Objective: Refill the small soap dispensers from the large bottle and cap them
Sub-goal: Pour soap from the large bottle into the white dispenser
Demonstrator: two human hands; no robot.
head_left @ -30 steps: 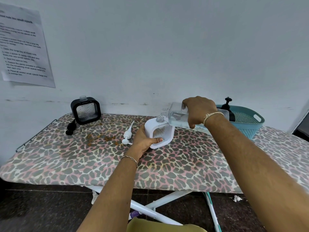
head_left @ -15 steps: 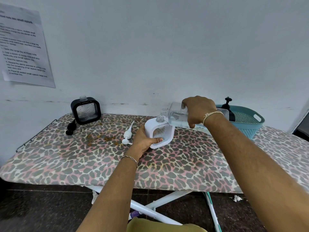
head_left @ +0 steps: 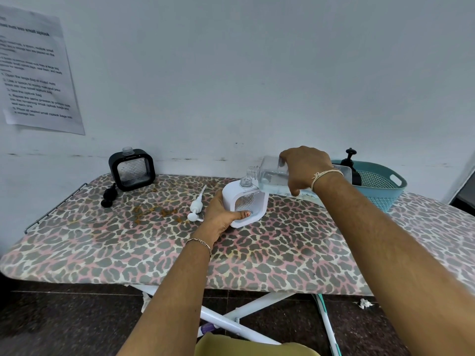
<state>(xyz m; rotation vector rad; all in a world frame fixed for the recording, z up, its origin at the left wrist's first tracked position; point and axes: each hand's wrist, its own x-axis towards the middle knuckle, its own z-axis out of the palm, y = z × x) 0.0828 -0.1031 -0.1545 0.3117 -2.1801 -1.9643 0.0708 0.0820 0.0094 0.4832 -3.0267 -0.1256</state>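
Observation:
A small white soap dispenser [head_left: 253, 201] stands uncapped on the leopard-print ironing board [head_left: 154, 247]. My left hand [head_left: 218, 214] grips its left side, thumb across the front. My right hand [head_left: 303, 168] holds the large clear bottle [head_left: 270, 176] tipped nearly flat, its open neck just above the dispenser's mouth; clear liquid lies inside. The white pump cap [head_left: 196, 206] lies left of my left hand. A black dispenser [head_left: 132, 169] stands uncapped at the back left, its black pump cap [head_left: 109, 195] lying beside it.
A teal basket [head_left: 380, 186] sits at the back right behind my right arm, with a black pump top [head_left: 350, 158] sticking out. Orange-brown stains mark the board's cover left of centre. A printed sheet [head_left: 36, 70] hangs on the wall.

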